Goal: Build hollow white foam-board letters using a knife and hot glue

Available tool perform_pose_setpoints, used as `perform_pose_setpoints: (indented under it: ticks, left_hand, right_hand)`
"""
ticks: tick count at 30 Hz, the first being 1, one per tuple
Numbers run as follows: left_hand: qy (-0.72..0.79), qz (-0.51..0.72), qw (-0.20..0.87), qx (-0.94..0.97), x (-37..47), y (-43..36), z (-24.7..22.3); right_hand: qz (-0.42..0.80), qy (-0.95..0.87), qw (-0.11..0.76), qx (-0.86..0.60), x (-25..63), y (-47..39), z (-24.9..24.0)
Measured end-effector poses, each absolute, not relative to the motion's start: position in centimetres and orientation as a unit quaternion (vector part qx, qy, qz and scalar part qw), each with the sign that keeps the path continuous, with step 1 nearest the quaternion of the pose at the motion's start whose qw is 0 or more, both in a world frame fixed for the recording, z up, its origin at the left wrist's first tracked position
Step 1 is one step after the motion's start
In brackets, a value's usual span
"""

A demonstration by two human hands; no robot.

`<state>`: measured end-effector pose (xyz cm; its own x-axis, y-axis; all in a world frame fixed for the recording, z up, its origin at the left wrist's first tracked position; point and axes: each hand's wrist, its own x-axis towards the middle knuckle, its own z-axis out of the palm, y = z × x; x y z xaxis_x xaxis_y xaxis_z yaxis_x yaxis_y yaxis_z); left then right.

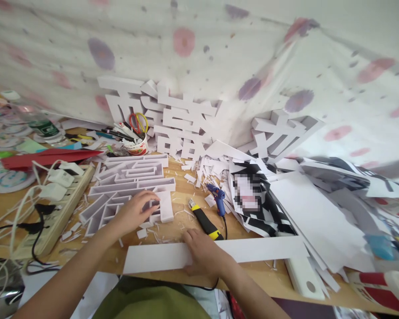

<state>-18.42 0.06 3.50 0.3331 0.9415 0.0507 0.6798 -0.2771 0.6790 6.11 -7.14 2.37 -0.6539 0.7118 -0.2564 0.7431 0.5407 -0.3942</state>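
My left hand [138, 210] rests over the right part of a white foam character [129, 184] lying on the table, its fingers curved at a small raised piece [166, 206]; what lies between the fingertips is hard to see. Near the front edge, my right hand [201, 250] lies across a long white strip [252, 252], fingers bent over its far edge and thumb at its near edge. Just beyond that hand is a black and yellow utility knife [204, 221]. A blue glue gun [218, 199] lies behind the knife.
White foam characters [182, 119] lean on the curtain [153, 44]. A cup [138, 146] holds scissors and pens. At left are a power strip [60, 212], cables and a bottle [46, 128]. White sheets [319, 217] are stacked at right, near a white device [304, 277]. Scraps litter the middle.
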Motion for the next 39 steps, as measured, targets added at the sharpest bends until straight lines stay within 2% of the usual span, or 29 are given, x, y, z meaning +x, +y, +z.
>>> perform_pose_setpoints:
  ticks: [8, 13, 16, 22, 27, 33, 39]
  left_hand:
    - [0.576, 0.355, 0.276, 0.683, -20.0, 2.4, 8.4]
    - [0.592, 0.383, 0.344, 0.621, -19.3, 2.3, 7.8]
    - [0.584, 0.383, 0.355, 0.621, -17.6, 2.2, 6.6]
    - [0.557, 0.379, 0.337, 0.657, -13.5, 3.8, 5.4]
    - [0.516, 0.354, 0.370, 0.687, -12.2, 4.6, 4.3]
    - [0.547, 0.349, 0.382, 0.658, -13.0, 4.5, 3.6]
    - [0.542, 0.268, 0.303, 0.737, -15.0, 4.4, 2.8]
  right_hand:
    - [-0.289, 0.837, -0.102, 0.453, 4.9, -5.1, 6.6]
    - [-0.263, 0.807, -0.115, 0.517, 4.1, -4.9, 7.1]
    - [-0.248, 0.788, -0.083, 0.557, 4.0, -5.0, 6.6]
    - [-0.173, 0.772, 0.039, 0.610, 5.0, -4.6, 5.9]
    - [-0.158, 0.773, 0.071, 0.610, 6.2, -4.7, 5.3]
    - [-0.181, 0.770, 0.130, 0.598, 5.5, -5.3, 4.1]
    - [-0.240, 0.764, 0.121, 0.587, 4.5, -5.2, 3.8]
